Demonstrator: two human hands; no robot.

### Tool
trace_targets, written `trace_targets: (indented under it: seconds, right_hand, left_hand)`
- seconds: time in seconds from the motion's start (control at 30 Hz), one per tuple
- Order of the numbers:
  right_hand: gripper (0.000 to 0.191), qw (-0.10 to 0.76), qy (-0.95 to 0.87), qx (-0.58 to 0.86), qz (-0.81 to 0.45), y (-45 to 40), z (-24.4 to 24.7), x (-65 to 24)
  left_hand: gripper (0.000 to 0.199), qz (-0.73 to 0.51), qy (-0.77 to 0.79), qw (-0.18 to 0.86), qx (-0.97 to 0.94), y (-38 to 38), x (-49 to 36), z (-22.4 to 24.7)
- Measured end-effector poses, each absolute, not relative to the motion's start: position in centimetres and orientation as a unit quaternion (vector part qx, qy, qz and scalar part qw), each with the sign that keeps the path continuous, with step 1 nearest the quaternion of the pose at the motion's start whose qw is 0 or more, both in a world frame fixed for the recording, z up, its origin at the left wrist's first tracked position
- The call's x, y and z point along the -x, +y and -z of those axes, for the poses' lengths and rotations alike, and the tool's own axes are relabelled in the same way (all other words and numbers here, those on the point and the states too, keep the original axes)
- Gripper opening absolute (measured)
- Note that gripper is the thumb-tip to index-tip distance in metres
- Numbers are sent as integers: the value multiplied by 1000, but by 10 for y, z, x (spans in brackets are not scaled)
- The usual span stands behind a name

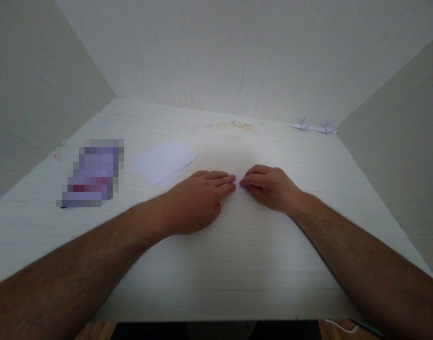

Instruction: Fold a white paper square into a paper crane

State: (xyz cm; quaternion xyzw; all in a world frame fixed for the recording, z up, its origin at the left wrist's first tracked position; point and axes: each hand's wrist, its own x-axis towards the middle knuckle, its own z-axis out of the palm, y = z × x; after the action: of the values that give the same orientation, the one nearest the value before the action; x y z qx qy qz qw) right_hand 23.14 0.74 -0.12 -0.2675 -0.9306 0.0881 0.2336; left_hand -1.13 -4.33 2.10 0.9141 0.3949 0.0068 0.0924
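Pale walls (216, 52) enclosed a white, faintly grained bench (209, 269) on its far, left and right sides, and the light was dim. Near the middle of the bench lay a small piece of paper (238, 182), mostly covered by the fingers that met over it; its exact shape could not be made out. The left hand (198, 203) was laid palm down beside it, its grip open and flat, with the outstretched fingertips touching the left part of the paper. The right hand (267, 186) came in from the right, its grip closed, thumb and fingers pinching the paper's right part. Only a narrow gap separated the two sets of fingertips.

Left of the small piece and a little farther off, white sheets (165, 160) lay overlapped at a slight slant, just beyond the left hand. Farther left was a purplish object (94, 170), blurred into blocks and impossible to identify. Brownish marks (241, 125) stained the far part of the bench near the wall. In the far right corner, two folded paper figures (302, 126) with pointed tips stood side by side. Below the near edge, a white cable (342, 327) showed at the right.
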Motion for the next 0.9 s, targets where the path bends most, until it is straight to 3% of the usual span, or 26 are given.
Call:
trace_targets:
  seconds: [0.9]
  right_hand:
    - [22,229,-928,273,-110,8,2,-227]
  left_hand:
    - [55,-41,378,63,-923,-46,12,-19]
